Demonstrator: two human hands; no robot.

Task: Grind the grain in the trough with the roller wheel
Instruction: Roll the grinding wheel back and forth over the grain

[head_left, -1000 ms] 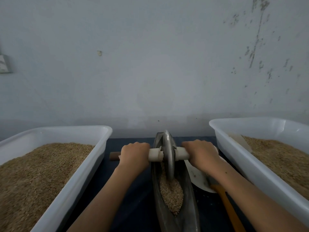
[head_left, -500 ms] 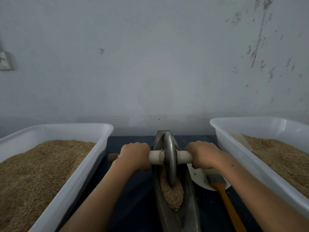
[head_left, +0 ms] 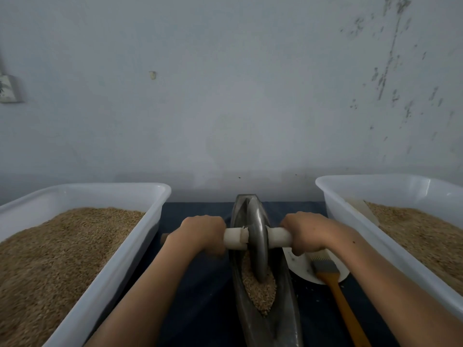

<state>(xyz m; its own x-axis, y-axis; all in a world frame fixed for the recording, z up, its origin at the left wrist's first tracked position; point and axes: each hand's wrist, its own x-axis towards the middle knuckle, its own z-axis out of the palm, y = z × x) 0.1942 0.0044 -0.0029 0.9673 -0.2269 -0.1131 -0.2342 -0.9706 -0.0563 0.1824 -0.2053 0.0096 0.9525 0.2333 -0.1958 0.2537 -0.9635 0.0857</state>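
I see my left hand point(head_left: 200, 234) and right hand point(head_left: 304, 232) gripping the roller wheel point(head_left: 258, 241) axle, fingers wrapped round, grain point(head_left: 259, 291) in the trough point(head_left: 283, 319) looking mostly whole, grinding seemingly far from done.

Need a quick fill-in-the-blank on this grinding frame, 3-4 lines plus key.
1. Both hands, left hand and right hand, grip the wheel's white ____.
2. The wheel stands in the metal ____.
3. The brush with the orange handle lies on the ____ side of the grain being ground.
4. Each white tub beside the hands holds ____.

Missing words: handle; trough; right; grain
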